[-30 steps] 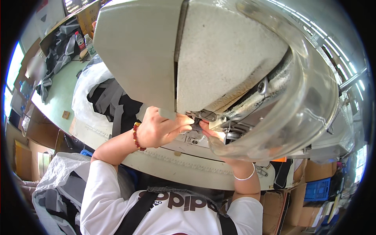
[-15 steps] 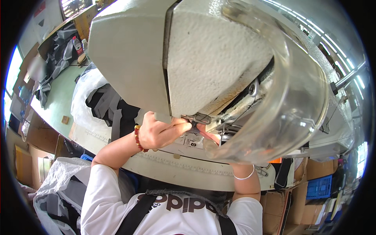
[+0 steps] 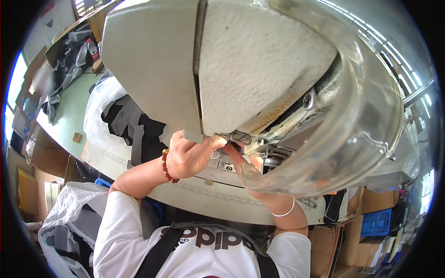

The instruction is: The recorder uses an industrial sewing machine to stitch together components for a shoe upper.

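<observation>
A large off-white sewing machine head [image 3: 259, 60] fills the upper middle, with a curved clear plastic guard [image 3: 371, 139] at its right side. Below the head, my left hand [image 3: 189, 156] is closed, thumb and finger pinched beside a small metal wire part [image 3: 241, 137]. My right hand [image 3: 238, 162] reaches up from below, partly behind the guard, and its fingertips meet those of the left hand. Something small and dark shows between the fingertips, too hidden to name. Right of these fingers sits a round metal mechanism [image 3: 274, 160] of the machine.
Black and grey fabric pieces [image 3: 134, 125] lie in a white plastic bag left of the machine. A ruler strip [image 3: 218, 192] runs along the table's front edge. Another bag of fabric scraps [image 3: 69, 222] stands lower left. Cardboard boxes and a blue crate [image 3: 376, 222] are at right.
My right hand has come up and left, so more of it shows against my left fingertips. My left hand stays nearly in place. The machine and guard appear slightly shifted in view.
</observation>
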Demonstrator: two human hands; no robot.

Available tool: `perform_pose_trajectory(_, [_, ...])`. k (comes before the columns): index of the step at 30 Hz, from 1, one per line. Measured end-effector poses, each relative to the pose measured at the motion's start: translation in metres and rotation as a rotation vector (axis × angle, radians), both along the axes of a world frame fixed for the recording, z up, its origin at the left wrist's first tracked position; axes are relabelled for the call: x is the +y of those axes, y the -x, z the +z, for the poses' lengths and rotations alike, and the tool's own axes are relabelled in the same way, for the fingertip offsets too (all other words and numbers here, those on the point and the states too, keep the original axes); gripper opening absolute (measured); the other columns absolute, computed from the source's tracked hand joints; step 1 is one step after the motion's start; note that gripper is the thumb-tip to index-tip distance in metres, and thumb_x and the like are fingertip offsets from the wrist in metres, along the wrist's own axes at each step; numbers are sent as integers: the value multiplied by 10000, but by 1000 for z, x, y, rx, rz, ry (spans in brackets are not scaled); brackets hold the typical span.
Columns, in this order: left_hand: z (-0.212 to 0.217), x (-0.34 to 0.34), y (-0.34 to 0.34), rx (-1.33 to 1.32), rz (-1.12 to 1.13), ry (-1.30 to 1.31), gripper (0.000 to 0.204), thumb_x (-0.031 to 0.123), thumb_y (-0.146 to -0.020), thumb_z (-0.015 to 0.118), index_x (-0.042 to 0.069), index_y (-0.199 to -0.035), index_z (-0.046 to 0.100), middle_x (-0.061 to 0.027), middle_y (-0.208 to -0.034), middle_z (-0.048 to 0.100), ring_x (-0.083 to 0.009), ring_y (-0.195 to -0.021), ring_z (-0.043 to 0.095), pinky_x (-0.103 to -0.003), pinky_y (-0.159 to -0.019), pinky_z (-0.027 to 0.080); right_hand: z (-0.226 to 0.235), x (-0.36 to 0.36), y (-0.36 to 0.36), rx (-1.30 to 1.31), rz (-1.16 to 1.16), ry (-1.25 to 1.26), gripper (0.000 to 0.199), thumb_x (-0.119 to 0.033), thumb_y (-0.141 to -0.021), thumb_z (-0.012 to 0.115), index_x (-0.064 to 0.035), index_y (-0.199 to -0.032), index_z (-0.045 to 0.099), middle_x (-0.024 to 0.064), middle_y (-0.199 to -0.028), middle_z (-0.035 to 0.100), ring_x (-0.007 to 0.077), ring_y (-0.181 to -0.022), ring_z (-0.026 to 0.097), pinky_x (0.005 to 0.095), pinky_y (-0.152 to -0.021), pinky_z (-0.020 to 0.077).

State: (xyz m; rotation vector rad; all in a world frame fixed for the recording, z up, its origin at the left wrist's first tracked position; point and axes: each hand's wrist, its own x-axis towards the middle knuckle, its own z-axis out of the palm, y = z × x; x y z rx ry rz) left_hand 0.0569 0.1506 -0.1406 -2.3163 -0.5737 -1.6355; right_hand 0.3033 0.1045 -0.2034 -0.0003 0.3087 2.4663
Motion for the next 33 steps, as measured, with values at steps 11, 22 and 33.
perform_pose_trajectory(11, [21,-4,16,269,-48,44,320,9,-688,757,56,-1004,756,-46,-919,733,-221,-774,696,-332,-588,524,-38,7,-32,211,-37,-160,619,-338,-1136,408,14,-1634,301,63,-1624,443,153,-1386,479,286,-1220,354])
perform_pose_trajectory(22, [29,-7,19,308,-64,54,304,9,-718,778,90,-1010,752,-8,-912,727,-198,-761,685,-321,-571,521,-29,13,-42,38,-126,-657,967,-675,-1034,410,17,-1665,168,59,-1693,318,105,-1501,337,280,-1258,292])
perform_pose_trajectory(33, [19,-3,17,239,-142,63,357,-27,-690,751,31,-1042,756,-60,-928,726,-195,-660,661,-335,-530,515,8,15,-31,-607,-263,-770,766,-502,-1051,568,39,-1559,379,117,-952,642,189,-695,598,307,-607,499])
